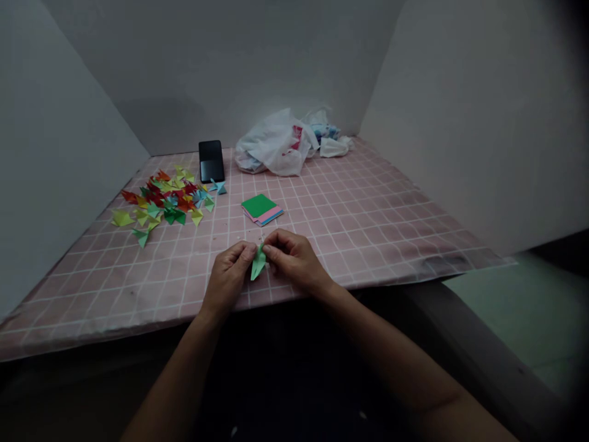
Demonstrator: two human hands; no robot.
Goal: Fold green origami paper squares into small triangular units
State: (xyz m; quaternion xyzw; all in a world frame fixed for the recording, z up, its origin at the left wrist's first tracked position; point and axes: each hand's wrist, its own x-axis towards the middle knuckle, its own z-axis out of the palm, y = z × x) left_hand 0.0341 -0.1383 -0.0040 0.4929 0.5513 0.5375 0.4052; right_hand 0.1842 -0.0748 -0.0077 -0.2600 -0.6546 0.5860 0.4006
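Observation:
Both my hands meet just above the near part of the pink checked table (368,215). My left hand (230,273) and my right hand (294,258) each pinch a small folded green paper piece (258,264) between thumb and fingers. The piece is narrow and pointed, tilted slightly. Just beyond my hands lies a small stack of square coloured papers (262,209), green on top with pink and blue beneath.
A heap of folded paper shapes (163,196) in red, green, yellow and blue covers the left of the table. A black phone (211,161) leans against the back wall. A white plastic bag (276,144) lies at the back. Walls enclose three sides.

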